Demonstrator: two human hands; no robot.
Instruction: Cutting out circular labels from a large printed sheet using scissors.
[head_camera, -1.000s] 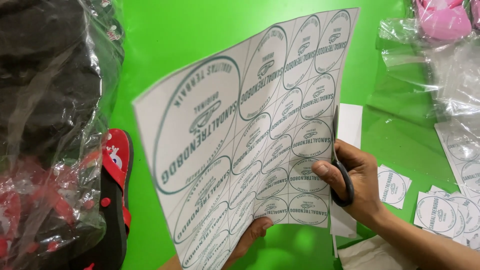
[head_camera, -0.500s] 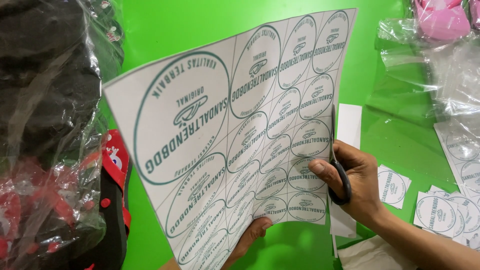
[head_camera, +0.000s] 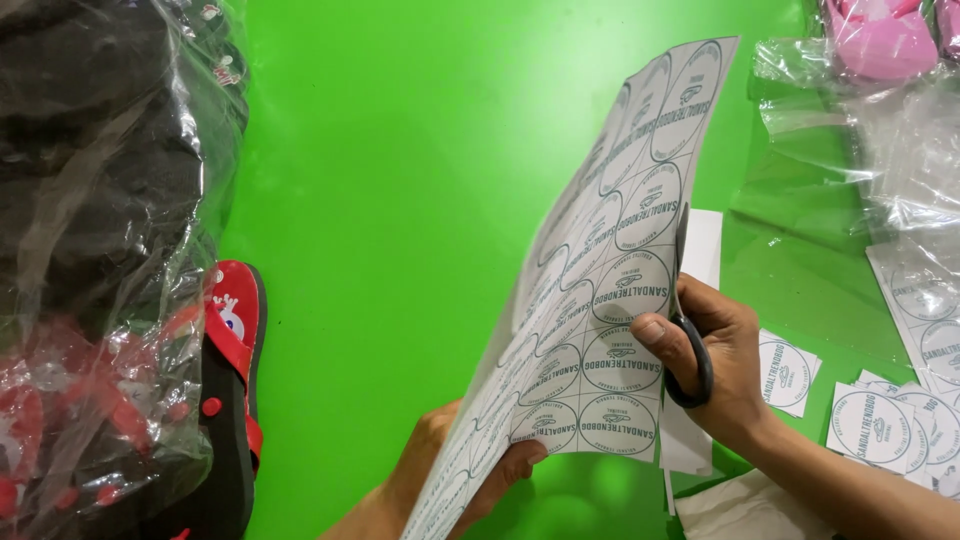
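Two hands work one sheet of round printed labels, held up on edge above the green tabletop so that it is seen at a steep slant. The left hand pinches the sheet's lower corner, thumb on the printed face and fingers behind it, a closed grip on the paper. The right hand is at the sheet's right edge, its grip closed through the black handles of the scissors; the thumb lies on the printed face and the blades run upward along that edge. Whether the blades are parted cannot be told.

Right of the sheet, cut labels lie in a loose pile on the tabletop, one single label just beside the right wrist. Behind the sheet, a white strip of paper shows next to the blades. Farther right of the sheet are clear plastic bags, and above them a pink sandal at the top corner. Well left of the sheet, a red and black sandal lies half under a big clear bag filled with dark sandals.
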